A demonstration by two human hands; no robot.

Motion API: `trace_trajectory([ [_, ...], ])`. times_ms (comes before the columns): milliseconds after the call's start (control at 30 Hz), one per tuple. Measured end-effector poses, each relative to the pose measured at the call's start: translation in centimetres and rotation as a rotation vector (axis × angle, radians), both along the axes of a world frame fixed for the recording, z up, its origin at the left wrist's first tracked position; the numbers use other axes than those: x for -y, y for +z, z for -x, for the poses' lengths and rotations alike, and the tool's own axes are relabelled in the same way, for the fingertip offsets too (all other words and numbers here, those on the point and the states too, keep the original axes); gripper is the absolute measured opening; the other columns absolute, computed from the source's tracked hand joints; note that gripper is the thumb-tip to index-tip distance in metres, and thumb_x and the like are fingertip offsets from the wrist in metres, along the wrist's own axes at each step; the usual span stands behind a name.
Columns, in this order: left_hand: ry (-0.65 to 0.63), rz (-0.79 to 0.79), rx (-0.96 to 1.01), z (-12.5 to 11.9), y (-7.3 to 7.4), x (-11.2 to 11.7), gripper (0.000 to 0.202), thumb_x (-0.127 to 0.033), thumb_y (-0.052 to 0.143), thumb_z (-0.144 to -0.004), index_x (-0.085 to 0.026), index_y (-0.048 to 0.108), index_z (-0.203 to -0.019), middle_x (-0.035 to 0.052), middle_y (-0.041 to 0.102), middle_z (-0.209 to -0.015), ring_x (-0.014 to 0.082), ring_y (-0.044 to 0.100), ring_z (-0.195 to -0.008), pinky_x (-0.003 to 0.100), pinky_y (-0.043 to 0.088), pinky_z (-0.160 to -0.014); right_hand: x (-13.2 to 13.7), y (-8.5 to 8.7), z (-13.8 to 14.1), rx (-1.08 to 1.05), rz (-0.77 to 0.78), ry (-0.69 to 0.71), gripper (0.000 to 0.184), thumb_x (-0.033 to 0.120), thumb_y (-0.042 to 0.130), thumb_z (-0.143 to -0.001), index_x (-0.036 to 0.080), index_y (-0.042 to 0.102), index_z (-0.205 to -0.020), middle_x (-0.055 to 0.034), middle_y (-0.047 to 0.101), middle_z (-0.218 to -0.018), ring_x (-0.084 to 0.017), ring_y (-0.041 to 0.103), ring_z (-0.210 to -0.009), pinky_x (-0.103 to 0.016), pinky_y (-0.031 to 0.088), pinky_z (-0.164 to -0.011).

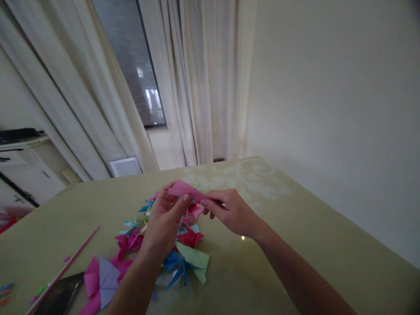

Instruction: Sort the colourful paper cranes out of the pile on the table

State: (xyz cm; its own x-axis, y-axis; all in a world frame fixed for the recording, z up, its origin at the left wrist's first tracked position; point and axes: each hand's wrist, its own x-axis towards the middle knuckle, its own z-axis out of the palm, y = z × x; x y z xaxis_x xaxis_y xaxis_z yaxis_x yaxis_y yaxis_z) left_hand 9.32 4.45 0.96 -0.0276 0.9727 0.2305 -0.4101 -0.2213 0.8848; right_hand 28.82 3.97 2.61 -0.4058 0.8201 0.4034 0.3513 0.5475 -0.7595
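Observation:
A pink folded paper [183, 189] is held up above the table between both hands. My left hand [166, 216] grips its left side, with the thumb in front and the fingers behind. At the paper's right end, my right hand [229, 210] pinches it between thumb and fingers. Below and behind my left hand lies a pile of folded paper pieces, among them a red one [190, 237], a pale green one [197, 258], a blue one [175, 264] and a magenta one [129, 240]. A lilac folded piece [108, 280] rests beside my left forearm.
A long pink stick [70, 261] lies over a dark flat object [61, 293] at the lower left. The table [262, 271] meets a white wall [334, 109] on the right. Curtains [210, 87], a window [131, 57] and a white cabinet [36, 175] stand beyond it.

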Motion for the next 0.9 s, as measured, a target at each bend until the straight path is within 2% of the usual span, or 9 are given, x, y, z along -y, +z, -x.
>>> trace_trajectory([
  [100, -0.006, 0.050, 0.080, -0.8, 0.0, 0.3, 0.050, -0.033, 0.096, -0.072, -0.020, 0.071, -0.113, 0.0050, 0.079, -0.112, 0.0194, 0.076, -0.110, 0.027, 0.060, -0.096, 0.5, -0.4, 0.8, 0.234, -0.283, -0.179, 0.029, 0.031, 0.054, -0.107, 0.019, 0.076, -0.093, -0.0046, 0.074, -0.081, -0.017, 0.064, -0.072, -0.028, 0.044, -0.068],
  [200, 0.005, 0.073, 0.070, -1.3, -0.4, 0.6, 0.069, -0.033, 0.097, -0.070, -0.023, 0.065, -0.131, 0.0085, 0.077, -0.128, 0.0247, 0.072, -0.123, 0.031, 0.061, -0.096, 0.8, -0.8, 1.3, 0.404, -0.456, -0.249, 0.030, 0.031, 0.049, -0.108, 0.018, 0.076, -0.104, -0.0091, 0.076, -0.089, -0.020, 0.066, -0.078, -0.031, 0.044, -0.073],
  [300, -0.012, 0.037, -0.033, -1.5, -0.9, 0.8, 0.076, -0.032, 0.095, -0.075, -0.027, 0.058, -0.142, 0.0101, 0.075, -0.135, 0.0264, 0.070, -0.127, 0.032, 0.062, -0.095, 1.1, -1.0, 1.6, 0.466, -0.511, -0.251, 0.031, 0.030, 0.048, -0.108, 0.018, 0.074, -0.097, -0.0091, 0.076, -0.085, -0.020, 0.066, -0.076, -0.031, 0.044, -0.071],
  [367, -0.015, -0.004, -0.070, -1.5, -1.0, 0.9, 0.071, -0.033, 0.092, -0.079, -0.025, 0.059, -0.142, 0.0117, 0.075, -0.136, 0.0270, 0.070, -0.127, 0.035, 0.060, -0.100, 1.2, -0.9, 1.6, 0.438, -0.486, -0.246, 0.030, 0.030, 0.049, -0.107, 0.019, 0.073, -0.094, -0.0076, 0.076, -0.083, -0.019, 0.066, -0.074, -0.030, 0.043, -0.069],
  [500, -0.023, -0.029, -0.077, -1.4, -0.6, 1.1, 0.068, -0.037, 0.087, -0.084, -0.024, 0.058, -0.144, 0.0141, 0.073, -0.139, 0.0293, 0.070, -0.128, 0.042, 0.058, -0.106, 1.1, -0.9, 1.6, 0.284, -0.381, -0.237, 0.022, 0.032, 0.055, -0.105, 0.020, 0.074, -0.101, -0.0056, 0.079, -0.089, -0.018, 0.069, -0.073, -0.029, 0.045, -0.069],
  [600, -0.037, -0.021, -0.088, -1.5, -0.6, 1.2, 0.068, -0.038, 0.084, -0.086, -0.027, 0.056, -0.147, 0.0120, 0.071, -0.143, 0.0272, 0.067, -0.133, 0.040, 0.057, -0.108, 1.0, -1.2, 1.8, 0.265, -0.395, -0.227, 0.022, 0.028, 0.054, -0.106, 0.021, 0.075, -0.104, -0.0078, 0.081, -0.097, -0.020, 0.072, -0.082, -0.029, 0.047, -0.075],
  [700, -0.055, 0.020, -0.098, -1.8, -1.0, 1.1, 0.064, -0.045, 0.080, -0.091, -0.027, 0.056, -0.147, 0.0130, 0.069, -0.144, 0.0261, 0.069, -0.127, 0.038, 0.058, -0.105, 1.0, -1.5, 2.1, 0.212, -0.385, -0.226, 0.020, 0.026, 0.056, -0.105, 0.021, 0.074, -0.097, -0.0056, 0.080, -0.092, -0.018, 0.071, -0.078, -0.028, 0.048, -0.074],
  [833, -0.095, 0.049, -0.099, -1.9, -1.6, 1.0, 0.069, -0.049, 0.078, -0.091, -0.029, 0.050, -0.151, 0.0134, 0.067, -0.145, 0.0266, 0.072, -0.120, 0.038, 0.060, -0.098, 0.7, -1.4, 2.2, -0.126, -0.203, -0.279, 0.011, 0.029, 0.064, -0.101, 0.022, 0.072, -0.097, -0.0009, 0.077, -0.080, -0.014, 0.068, -0.066, -0.025, 0.050, -0.065],
  [900, -0.123, 0.033, -0.123, -1.9, -1.7, 1.0, 0.070, -0.048, 0.078, -0.092, -0.029, 0.046, -0.151, 0.0118, 0.071, -0.137, 0.0260, 0.073, -0.117, 0.038, 0.060, -0.096, 0.4, -1.1, 2.0, -0.323, -0.070, -0.264, 0.015, 0.034, 0.066, -0.100, 0.021, 0.070, -0.094, 0.0005, 0.073, -0.072, -0.013, 0.066, -0.059, -0.024, 0.050, -0.058],
])
